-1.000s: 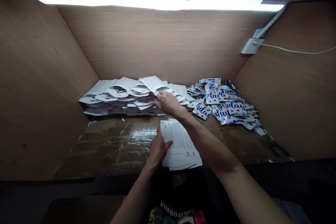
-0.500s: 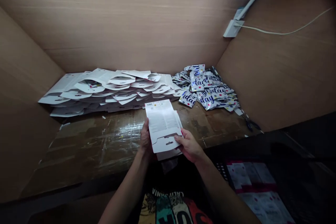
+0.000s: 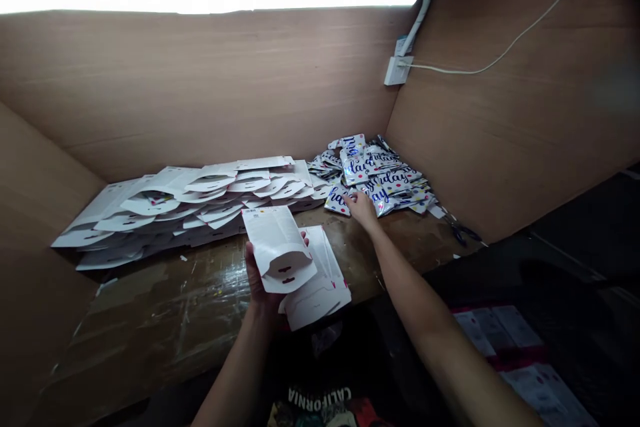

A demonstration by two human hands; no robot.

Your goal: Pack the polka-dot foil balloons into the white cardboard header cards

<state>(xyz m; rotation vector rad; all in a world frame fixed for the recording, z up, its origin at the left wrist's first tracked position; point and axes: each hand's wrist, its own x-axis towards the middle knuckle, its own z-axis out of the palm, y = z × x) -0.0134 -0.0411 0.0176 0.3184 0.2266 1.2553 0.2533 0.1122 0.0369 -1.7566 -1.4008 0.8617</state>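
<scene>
My left hand (image 3: 261, 280) holds a white card sleeve (image 3: 277, 247) up over a small stack of the same sleeves (image 3: 320, 290) at the front of the bench. The sleeve's mouth bulges open near its hang-hole end. My right hand (image 3: 361, 208) reaches to the back right and rests on the heap of folded foil balloons (image 3: 375, 173) printed with blue script and coloured dots. Its fingers curl onto one packet at the heap's near edge. A long pile of white sleeves (image 3: 190, 200) lies along the back wall.
The bench top (image 3: 165, 307) is brown board under shiny tape, boxed in by cardboard walls on three sides. A white socket (image 3: 397, 70) with a cable sits on the right wall. Printed red-and-white cards (image 3: 505, 340) lie low at the right, below the bench.
My right hand let go of the sleeve and reached back right to the foil balloon heap. My left hand kept the sleeve and now holds it alone. The view swung left and up.
</scene>
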